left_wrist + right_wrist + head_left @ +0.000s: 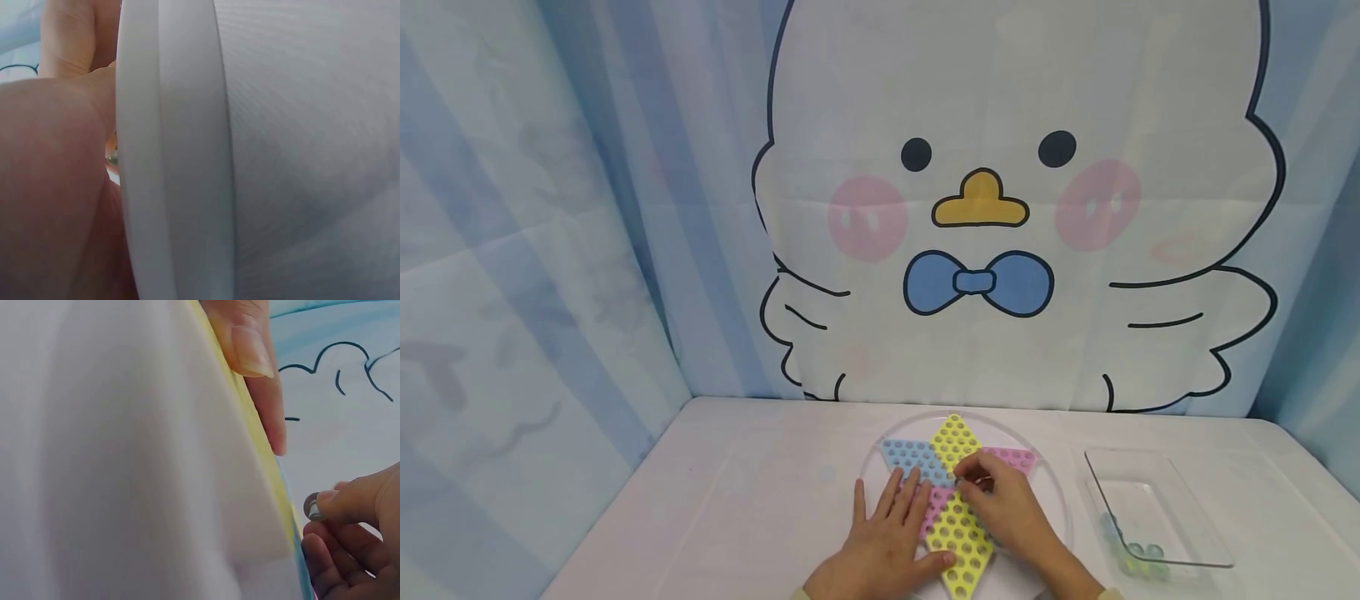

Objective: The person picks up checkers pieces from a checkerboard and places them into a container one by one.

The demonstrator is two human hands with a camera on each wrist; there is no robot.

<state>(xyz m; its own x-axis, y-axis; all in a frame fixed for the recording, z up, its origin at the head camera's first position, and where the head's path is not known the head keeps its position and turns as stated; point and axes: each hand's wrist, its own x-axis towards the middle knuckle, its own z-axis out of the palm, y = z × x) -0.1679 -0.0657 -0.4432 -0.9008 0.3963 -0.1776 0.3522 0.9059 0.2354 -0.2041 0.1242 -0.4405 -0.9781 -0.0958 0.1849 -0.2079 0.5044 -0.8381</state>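
Observation:
A star-shaped Chinese checkers board [967, 542] in yellow, blue and pink, dotted with holes, lies on a round clear base. My left hand [883, 542] rests on its left side, fingers spread straight over the blue and pink parts and the thumb on the near yellow point. Over the board's middle, my right hand [1006, 504] pinches a glass marble [311, 506] between thumb and fingers; the right wrist view shows it close to the board's surface. In the left wrist view, the pale rim of the base [181, 156] hides most of the board.
To the right of the board stands a clear rectangular tray [1183, 564] with several greenish glass marbles [1153, 553] in its near left corner. A white cloth covers the table [737, 500]. Behind it hangs a curtain [1000, 358] with a cartoon bird.

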